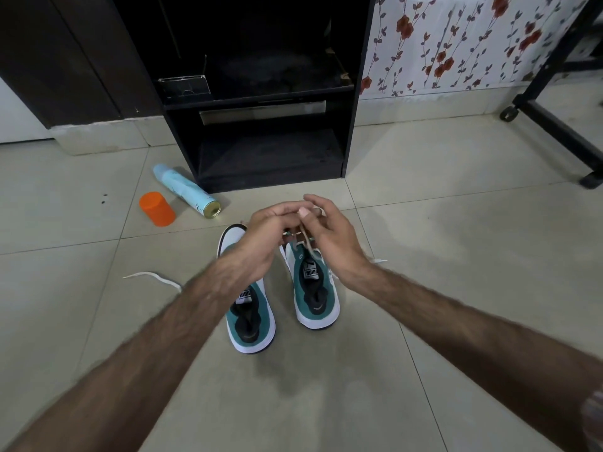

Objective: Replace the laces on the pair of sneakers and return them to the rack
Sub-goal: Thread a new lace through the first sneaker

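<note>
Two white and teal sneakers stand side by side on the tiled floor, toes pointing away from me: the left sneaker (253, 316) and the right sneaker (315, 288). Both my hands meet above the front of the right sneaker. My left hand (266, 233) has its fingers curled and pinches a pale lace (305, 238) that rises from the shoe's eyelets. The same lace is pinched between the thumb and fingers of my right hand (329, 233). A loose white lace (153, 277) lies on the floor to the left. The black shoe rack (270, 102) stands behind.
A light blue spray can (186, 190) lies on its side by the rack's left foot, with an orange cap (157, 208) beside it. A black wheeled frame (554, 122) stands at the right. A white lace end (378, 261) shows by my right wrist.
</note>
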